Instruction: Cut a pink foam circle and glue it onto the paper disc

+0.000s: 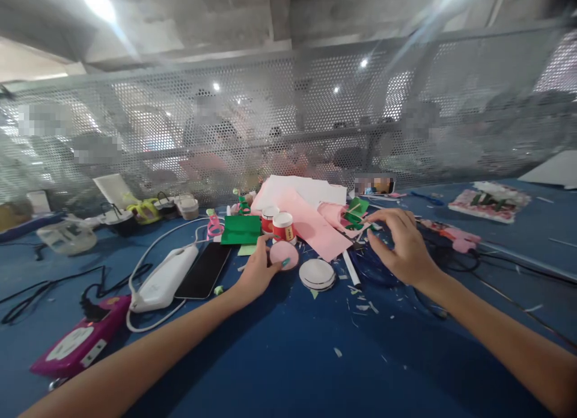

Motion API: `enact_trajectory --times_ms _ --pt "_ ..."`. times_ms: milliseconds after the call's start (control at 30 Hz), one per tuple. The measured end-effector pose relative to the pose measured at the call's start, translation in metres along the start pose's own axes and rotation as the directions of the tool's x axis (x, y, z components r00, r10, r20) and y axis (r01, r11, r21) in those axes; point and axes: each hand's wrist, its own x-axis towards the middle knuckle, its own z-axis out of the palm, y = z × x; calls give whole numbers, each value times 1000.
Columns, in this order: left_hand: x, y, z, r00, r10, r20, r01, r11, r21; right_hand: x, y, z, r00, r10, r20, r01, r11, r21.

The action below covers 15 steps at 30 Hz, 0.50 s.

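Pink in colour, a flat round disc (283,253) is gripped by the left hand's (258,271) fingers, in front of a red-and-white cylindrical tub (283,230) on the blue counter (288,358). White round discs (317,272) lie stacked just beside it. The right hand (403,248) has parted, curved fingers near crumpled pink paper (333,213).

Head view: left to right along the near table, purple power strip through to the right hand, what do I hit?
Purple power strip → white device → black phone → left hand → pink disc → white discs → right hand
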Motion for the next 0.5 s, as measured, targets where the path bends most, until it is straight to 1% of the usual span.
enact_trajectory --times_ms 67,100,133,167,200,233,300,333,367,400,433,500 --pt "0 7 -6 998 26 -50 -31 995 -97 0 1 -3 991 134 13 -135 984 118" --pt "0 12 -8 997 47 -60 -56 985 -160 1 -1 -3 975 215 52 -221 956 192" --pt "0 18 -9 997 71 -42 -79 968 -236 2 -3 -2 950 290 113 -310 913 265" --pt "1 24 -9 995 97 -4 -93 943 -319 4 -7 0 918 344 200 -393 858 330" --pt "2 30 -8 991 121 49 -91 912 -401 6 -11 3 877 371 304 -469 796 382" --pt "3 36 -5 982 153 108 -85 877 -472 8 -17 7 831 371 414 -535 735 416" --pt "6 46 3 963 193 187 -61 834 -549 13 -28 17 709 309 634 -655 621 430" --pt "7 50 7 954 208 214 -52 822 -567 15 -33 23 653 294 698 -702 579 413" --pt "8 53 11 948 218 233 -47 818 -573 17 -38 28 609 283 741 -730 564 386" --pt "9 54 15 943 226 246 -48 821 -570 19 -41 32 588 288 755 -743 561 365" --pt "10 54 17 939 236 251 -60 830 -554 20 -44 36 584 309 750 -748 564 350" --pt "9 51 17 942 257 217 -126 868 -480 21 -47 40 598 353 719 -747 571 340"
